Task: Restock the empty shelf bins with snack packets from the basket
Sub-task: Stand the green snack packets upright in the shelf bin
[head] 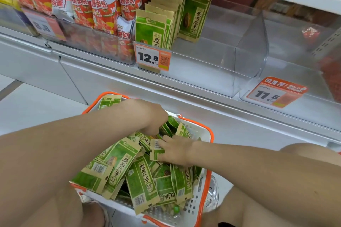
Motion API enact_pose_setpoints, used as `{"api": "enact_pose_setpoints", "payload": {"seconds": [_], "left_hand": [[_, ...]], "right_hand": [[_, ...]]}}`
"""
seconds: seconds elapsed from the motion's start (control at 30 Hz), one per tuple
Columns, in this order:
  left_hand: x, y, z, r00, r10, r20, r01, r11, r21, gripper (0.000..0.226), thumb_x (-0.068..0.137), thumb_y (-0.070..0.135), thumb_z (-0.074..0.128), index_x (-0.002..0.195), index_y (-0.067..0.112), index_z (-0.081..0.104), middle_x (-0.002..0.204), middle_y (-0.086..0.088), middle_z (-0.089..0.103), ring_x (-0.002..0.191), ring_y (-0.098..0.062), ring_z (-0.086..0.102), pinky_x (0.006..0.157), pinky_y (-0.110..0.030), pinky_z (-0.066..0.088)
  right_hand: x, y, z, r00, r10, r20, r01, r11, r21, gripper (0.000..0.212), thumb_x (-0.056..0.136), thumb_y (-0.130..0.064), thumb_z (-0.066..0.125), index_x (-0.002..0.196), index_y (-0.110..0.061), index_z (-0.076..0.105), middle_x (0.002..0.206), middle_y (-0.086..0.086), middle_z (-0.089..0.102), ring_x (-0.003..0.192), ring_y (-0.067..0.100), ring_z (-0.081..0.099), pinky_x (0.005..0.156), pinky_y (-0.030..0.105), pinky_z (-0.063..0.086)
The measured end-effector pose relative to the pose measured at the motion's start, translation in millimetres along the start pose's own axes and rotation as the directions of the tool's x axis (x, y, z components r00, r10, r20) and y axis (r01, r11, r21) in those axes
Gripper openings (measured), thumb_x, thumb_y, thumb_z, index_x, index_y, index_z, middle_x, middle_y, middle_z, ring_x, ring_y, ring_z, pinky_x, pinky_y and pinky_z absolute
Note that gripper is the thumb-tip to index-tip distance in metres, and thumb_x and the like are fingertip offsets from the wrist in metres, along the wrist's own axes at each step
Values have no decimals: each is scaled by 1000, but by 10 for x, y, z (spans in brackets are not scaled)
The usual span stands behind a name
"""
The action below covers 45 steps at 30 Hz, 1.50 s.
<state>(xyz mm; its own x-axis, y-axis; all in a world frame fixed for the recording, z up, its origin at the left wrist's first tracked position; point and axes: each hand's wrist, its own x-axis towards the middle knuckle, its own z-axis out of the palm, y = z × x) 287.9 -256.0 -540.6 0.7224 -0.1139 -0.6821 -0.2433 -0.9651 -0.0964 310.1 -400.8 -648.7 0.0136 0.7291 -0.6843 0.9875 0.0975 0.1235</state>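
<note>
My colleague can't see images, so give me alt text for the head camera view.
A left hand and a right hand dig into an orange-rimmed basket heaped with green snack packets. Above, a clear shelf bin tagged 12.8 holds the same packets at its left side only.

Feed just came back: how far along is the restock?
Early. Done: one row of green packets stands at the left of the 12.8 bin. In hand: left hand and right hand are in the basket among loose packets; none lifted out. Left: the rest of that bin, the nearly bare 11.5 bin, and a basket heaped full.
</note>
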Motion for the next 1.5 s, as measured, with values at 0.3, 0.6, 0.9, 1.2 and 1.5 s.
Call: {"api": "enact_pose_setpoints", "payload": {"seconds": [0.3,0.6,0.9,1.2,1.5], "left_hand": [[-223,-160,-222,999,-41,11,42,994,-97,41,102,35,59,136,12,58,132,-8,64,101,-24,60,79,-33,46],[-595,-312,-439,998,-14,59,35,928,-370,48,87,43,74,124,19,55,114,3,63,98,-16,64,88,-34,56],[-666,-257,-528,963,-126,-237,-217,153,-964,55,88,16,66,140,18,48,113,-25,73,101,-37,75,93,-54,61],[-593,-142,-688,870,-331,-364,-447,-222,-867,42,91,6,76,131,14,64,108,-10,79,95,-25,78,89,-50,63],[-636,45,-634,679,-311,-666,-510,454,-731,150,62,19,103,161,46,-7,114,16,70,76,-8,76,60,-24,61]], "right_hand": [[-318,433,-626,991,127,31,-119,783,611,34,85,-34,86,98,-19,59,82,-8,60,77,16,55,61,27,38],[-973,793,-1286,879,476,40,-175,244,954,31,104,-23,58,90,1,72,78,13,77,71,26,77,68,36,64],[-1525,819,-1507,674,738,44,126,-173,977,74,109,-59,27,106,3,69,79,17,77,65,31,76,61,31,58],[-1209,840,-1369,215,905,-366,66,361,930,38,111,-47,33,102,-15,53,101,3,65,97,29,60,78,41,43],[-1086,1061,-1366,216,974,76,392,-157,906,56,96,-59,31,114,-14,57,115,9,67,108,30,67,96,54,56]]}}
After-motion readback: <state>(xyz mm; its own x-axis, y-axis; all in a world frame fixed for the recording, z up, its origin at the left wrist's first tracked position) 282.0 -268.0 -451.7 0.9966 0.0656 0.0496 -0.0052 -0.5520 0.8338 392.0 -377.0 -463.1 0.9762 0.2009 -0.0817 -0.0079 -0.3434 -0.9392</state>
